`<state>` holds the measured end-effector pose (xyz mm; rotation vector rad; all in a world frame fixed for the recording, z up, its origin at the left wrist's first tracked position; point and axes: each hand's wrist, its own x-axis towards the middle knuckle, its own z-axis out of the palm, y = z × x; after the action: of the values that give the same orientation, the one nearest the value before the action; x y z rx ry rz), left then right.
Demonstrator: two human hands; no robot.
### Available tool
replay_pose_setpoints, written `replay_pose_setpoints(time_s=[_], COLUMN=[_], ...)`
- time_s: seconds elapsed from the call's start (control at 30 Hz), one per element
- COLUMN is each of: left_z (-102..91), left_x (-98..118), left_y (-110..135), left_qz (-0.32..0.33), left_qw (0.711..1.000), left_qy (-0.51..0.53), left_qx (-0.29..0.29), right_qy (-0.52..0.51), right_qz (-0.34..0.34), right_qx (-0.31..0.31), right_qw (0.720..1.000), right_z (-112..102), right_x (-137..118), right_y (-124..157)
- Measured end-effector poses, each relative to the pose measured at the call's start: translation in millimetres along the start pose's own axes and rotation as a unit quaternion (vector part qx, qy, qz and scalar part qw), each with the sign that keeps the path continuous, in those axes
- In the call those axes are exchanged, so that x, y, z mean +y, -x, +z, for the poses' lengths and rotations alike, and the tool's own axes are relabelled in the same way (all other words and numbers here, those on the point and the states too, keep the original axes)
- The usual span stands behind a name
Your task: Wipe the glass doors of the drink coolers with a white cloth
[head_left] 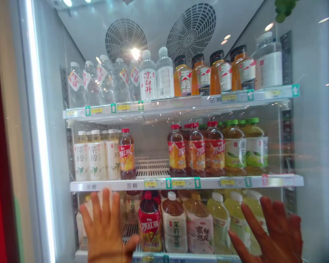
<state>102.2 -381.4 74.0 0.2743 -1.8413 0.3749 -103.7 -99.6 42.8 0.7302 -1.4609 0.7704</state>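
Both hands are raised with fingers spread in front of a lit drinks cooler, and neither holds anything. My left hand (pixel 105 230) covers part of the bottom shelf's left end, near a red-labelled tea bottle (pixel 150 223). At the lower right, my right hand (pixel 276 233) partly hides several pale yellow bottles (pixel 239 215). Between the hands stand a white-capped tea bottle (pixel 174 223) and a pink-labelled bottle (pixel 199 226). Light reflections suggest a glass pane before the shelves; I cannot tell whether either palm touches it.
The middle shelf (pixel 104 186) carries white-labelled bottles (pixel 94 157), red-capped tea bottles (pixel 196 149) and green-capped ones (pixel 253 144), with a gap among them. Clear water bottles (pixel 148 78) and black-capped amber bottles (pixel 220 73) line the top shelf (pixel 159 106). A light strip (pixel 37 120) runs down the left.
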Motion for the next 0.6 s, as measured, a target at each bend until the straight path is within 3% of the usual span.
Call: replay_pose_setpoints(time_s=[0.07, 0.13, 0.3, 0.37, 0.43, 0.5, 0.6], left_z=[10.4, 13.3, 8.3, 13.1, 20.2, 24.6, 22.6], left_x=[15, 27, 48, 60, 73, 85, 102], left_y=[26, 28, -24, -16, 3, 9, -20], left_qz=[0.056, 0.077, 0.038, 0.115, 0.242, 0.310, 0.256], left_qw=[0.998, 0.997, 0.999, 0.993, 0.970, 0.950, 0.967], left_qy=[-0.017, -0.017, 0.016, 0.021, 0.023, 0.019, 0.010], left_qx=[-0.003, -0.005, 0.020, -0.001, -0.021, -0.023, -0.012], right_qy=[-0.008, -0.006, 0.021, 0.027, 0.030, 0.036, 0.047], right_qz=[0.018, 0.016, -0.023, -0.030, -0.038, -0.047, -0.031], right_qx=[-0.005, -0.005, -0.014, -0.023, -0.036, -0.045, -0.041], right_qw=[1.000, 1.000, 0.999, 0.999, 0.998, 0.997, 0.998], right_z=[-1, -3, -4, -6, -8, -12, -20], right_x=[-3, -4, -1, 1, 4, 9, 23], right_y=[2, 2, 2, 3, 4, 4, 5])
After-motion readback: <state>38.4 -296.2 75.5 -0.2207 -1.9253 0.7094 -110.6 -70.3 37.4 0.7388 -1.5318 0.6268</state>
